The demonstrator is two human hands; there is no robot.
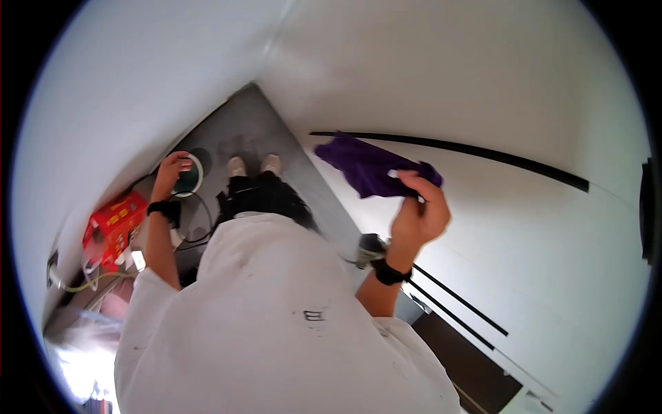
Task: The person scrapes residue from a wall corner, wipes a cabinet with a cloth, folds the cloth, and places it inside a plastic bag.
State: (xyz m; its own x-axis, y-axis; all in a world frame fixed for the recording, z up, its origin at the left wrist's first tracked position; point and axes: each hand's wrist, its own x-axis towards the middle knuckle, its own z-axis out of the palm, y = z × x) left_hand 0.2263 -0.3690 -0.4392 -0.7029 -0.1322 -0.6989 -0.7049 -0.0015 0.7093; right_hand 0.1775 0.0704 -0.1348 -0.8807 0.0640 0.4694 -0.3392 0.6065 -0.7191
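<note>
A purple cloth (369, 165) hangs in the air in front of the white cabinet front, pinched between the thumb and fingers of my right hand (420, 210). A small white spot shows on the cloth near my fingertips. My left hand (174, 171) is over the near rim of a round bucket (189, 181) on the floor, its fingers apart and nothing visible in them. The inside of the bucket looks dark green.
White cabinets with a long black handle strip (483, 155) stand on the right. A red bag (118, 228) and a yellowish hose (93, 281) lie at the left. My shoes (272, 164) are on the grey floor (255, 121), near the wall corner.
</note>
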